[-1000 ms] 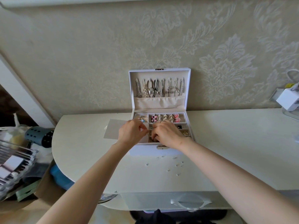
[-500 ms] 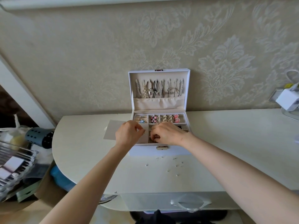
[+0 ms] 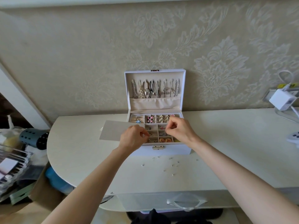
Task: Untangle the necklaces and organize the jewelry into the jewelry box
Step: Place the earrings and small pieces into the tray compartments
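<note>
The white jewelry box [image 3: 163, 151] stands open against the wall, its lid upright. Several necklaces [image 3: 155, 92] hang in a row inside the lid above a beige pocket. The tray's small compartments hold rings [image 3: 163, 118] and earrings [image 3: 165, 140]. My left hand [image 3: 133, 139] hovers over the tray's left front part, thumb and fingers pinching something tiny. My right hand [image 3: 178, 129] is over the right middle compartments, its fingertips pinched together on a tiny piece as well. What each hand holds is too small to make out. Several tiny loose pieces [image 3: 170, 165] lie on the table in front of the box.
A grey card [image 3: 113, 130] lies left of the box. A blue-grey hair dryer [image 3: 34, 138] and a clear rack [image 3: 13, 162] sit off the table's rounded left edge. A white charger [image 3: 281, 101] and a white controller [image 3: 294, 138] are at the right.
My hands have drawn apart. The right hand rose and shifted right and back, uncovering the front compartments. The left hand stayed near the tray's left front.
</note>
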